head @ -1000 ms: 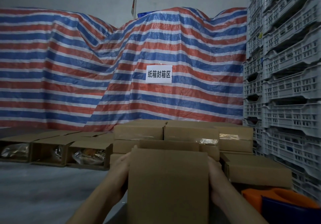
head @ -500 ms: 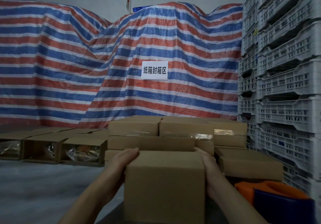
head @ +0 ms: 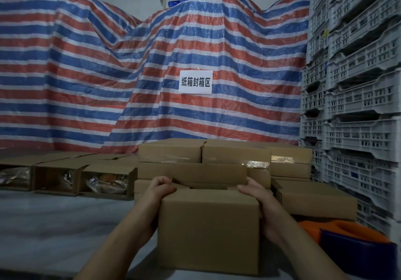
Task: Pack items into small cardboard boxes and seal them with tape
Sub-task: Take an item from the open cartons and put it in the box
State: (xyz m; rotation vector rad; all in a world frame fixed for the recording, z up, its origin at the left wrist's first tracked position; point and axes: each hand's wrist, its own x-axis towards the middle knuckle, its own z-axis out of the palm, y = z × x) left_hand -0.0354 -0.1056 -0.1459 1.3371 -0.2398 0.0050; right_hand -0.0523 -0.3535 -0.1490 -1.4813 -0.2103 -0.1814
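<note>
At the bench's near edge, my left hand point(head: 161, 189) and right hand point(head: 252, 190) grasp the small brown cardboard box point(head: 209, 229), folding its top flaps shut; taping with the orange-and-blue tape dispenser point(head: 351, 236) likely follows.

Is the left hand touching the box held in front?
Touching. The head view shows the left hand curled over the top left edge of the cardboard box, fingers folded onto its flap, with no gap visible.

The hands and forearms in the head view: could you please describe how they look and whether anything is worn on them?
Both forearms are bare as far as the frame shows: no sleeves or gloves. The left hand and right hand show no rings, and no watch or band appears on either wrist. The light is dim, so fine details such as nails cannot be made out.
</note>
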